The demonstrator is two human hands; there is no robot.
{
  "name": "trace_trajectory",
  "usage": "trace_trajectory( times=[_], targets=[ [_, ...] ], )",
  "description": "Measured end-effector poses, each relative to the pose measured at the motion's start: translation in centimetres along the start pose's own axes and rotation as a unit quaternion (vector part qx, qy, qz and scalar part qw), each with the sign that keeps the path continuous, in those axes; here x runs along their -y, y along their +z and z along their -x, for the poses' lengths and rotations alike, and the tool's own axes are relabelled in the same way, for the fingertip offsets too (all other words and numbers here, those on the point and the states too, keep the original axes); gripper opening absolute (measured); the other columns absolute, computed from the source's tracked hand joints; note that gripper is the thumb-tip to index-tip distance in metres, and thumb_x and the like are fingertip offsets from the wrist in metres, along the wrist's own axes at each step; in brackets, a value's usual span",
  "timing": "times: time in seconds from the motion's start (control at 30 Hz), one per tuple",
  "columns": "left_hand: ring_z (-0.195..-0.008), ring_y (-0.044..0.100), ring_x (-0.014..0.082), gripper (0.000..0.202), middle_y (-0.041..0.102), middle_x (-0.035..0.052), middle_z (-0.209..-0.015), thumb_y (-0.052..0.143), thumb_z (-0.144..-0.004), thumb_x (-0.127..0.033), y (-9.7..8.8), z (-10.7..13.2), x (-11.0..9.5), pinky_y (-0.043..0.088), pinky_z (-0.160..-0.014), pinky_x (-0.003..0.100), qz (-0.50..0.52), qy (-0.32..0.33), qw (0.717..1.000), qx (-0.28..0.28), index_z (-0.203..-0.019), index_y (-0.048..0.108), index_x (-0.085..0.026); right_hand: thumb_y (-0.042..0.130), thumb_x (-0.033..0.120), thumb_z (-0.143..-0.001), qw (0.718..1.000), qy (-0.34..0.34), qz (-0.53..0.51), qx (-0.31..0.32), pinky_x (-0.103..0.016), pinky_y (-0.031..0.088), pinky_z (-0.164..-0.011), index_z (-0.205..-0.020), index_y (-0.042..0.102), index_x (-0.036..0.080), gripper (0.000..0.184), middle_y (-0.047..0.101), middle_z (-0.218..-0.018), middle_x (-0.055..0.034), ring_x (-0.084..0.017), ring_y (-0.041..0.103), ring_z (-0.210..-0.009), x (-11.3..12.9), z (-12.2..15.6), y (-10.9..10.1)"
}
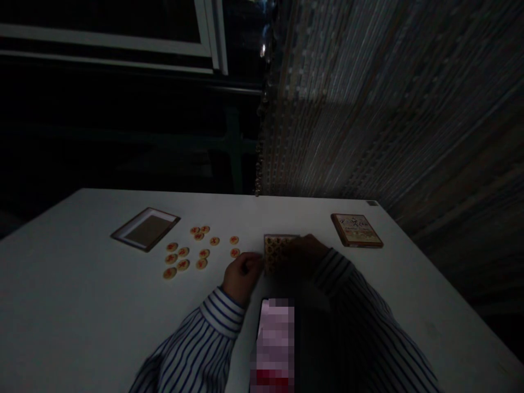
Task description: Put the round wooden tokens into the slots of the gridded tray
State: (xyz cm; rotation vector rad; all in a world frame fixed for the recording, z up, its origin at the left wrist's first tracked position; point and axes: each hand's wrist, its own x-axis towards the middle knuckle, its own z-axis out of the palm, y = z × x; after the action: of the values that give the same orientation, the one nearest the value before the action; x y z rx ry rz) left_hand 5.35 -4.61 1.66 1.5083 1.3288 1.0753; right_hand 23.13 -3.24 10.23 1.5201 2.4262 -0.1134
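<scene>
A small square tray point(271, 255) packed with round xiangqi pieces lies on the white table between my two hands. My left hand point(244, 274) is at its left side, fingers curled together with the tips by the tray's edge; whether they pinch anything is hidden. Over the tray's right part reaches my right hand point(308, 252), its fingers in deep shadow and covering some pieces. To the left, several loose xiangqi pieces point(183, 265) with red characters are scattered flat, one point(234, 252) close to my left hand.
An open, shallow box part point(147, 228) rests at the table's point(82, 305) left, and a box lid with a printed picture point(357, 230) at the right. A lit phone point(275, 338) lies in front of me. A bead-string curtain point(327, 109) hangs behind the table.
</scene>
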Motion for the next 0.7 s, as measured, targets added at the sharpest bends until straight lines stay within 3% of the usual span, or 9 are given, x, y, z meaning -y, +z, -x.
trace_trajectory(
  times=[0.17, 0.3, 0.43, 0.7],
  targets=[
    [-0.069, 0.059, 0.0152, 0.030, 0.063, 0.0053, -0.076, 0.055, -0.068, -0.031, 0.3, 0.2, 0.4, 0.048, -0.062, 0.027, -0.056, 0.045, 0.997, 0.041, -0.092, 0.057, -0.014, 0.039, 0.033, -0.076, 0.995, 0.096, -0.006, -0.040, -0.029, 0.040, -0.068, -0.095, 0.058, 0.022, 0.029, 0.064, -0.090, -0.0072, -0.020, 0.058, -0.083, -3.1, 1.4, -0.6],
    [-0.085, 0.057, 0.0180, 0.033, 0.060, 0.0084, -0.093, 0.056, -0.067, -0.027, 0.6, 0.4, 0.4, 0.047, -0.074, 0.032, -0.136, 0.140, 0.980, 0.051, -0.098, 0.054, -0.016, 0.036, 0.038, -0.076, 0.977, 0.211, -0.019, -0.005, -0.034, 0.042, -0.066, -0.107, 0.052, 0.023, 0.038, 0.063, -0.092, -0.0105, -0.024, 0.058, -0.086, -5.0, 1.4, 0.4],
    [-0.094, 0.054, 0.0198, 0.036, 0.058, 0.0091, -0.099, 0.055, -0.067, -0.021, 0.6, 0.5, 0.2, 0.045, -0.081, 0.036, -0.180, 0.199, 0.961, 0.068, -0.102, 0.051, -0.016, 0.036, 0.036, -0.077, 0.975, 0.213, -0.048, 0.034, -0.036, 0.042, -0.068, -0.114, 0.047, 0.019, 0.043, 0.059, -0.101, -0.0142, -0.026, 0.056, -0.090, -5.3, 0.6, 1.7],
    [-0.097, 0.053, 0.0207, 0.036, 0.057, 0.0102, -0.102, 0.053, -0.067, -0.018, 0.5, 0.5, 0.4, 0.044, -0.083, 0.038, -0.205, 0.219, 0.951, 0.078, -0.104, 0.049, -0.016, 0.045, 0.033, -0.074, 0.981, 0.158, -0.087, 0.070, -0.028, 0.043, -0.069, -0.110, 0.051, 0.015, 0.040, 0.060, -0.101, -0.0130, -0.022, 0.057, -0.089, -4.6, -0.7, 2.3]
  ],
)
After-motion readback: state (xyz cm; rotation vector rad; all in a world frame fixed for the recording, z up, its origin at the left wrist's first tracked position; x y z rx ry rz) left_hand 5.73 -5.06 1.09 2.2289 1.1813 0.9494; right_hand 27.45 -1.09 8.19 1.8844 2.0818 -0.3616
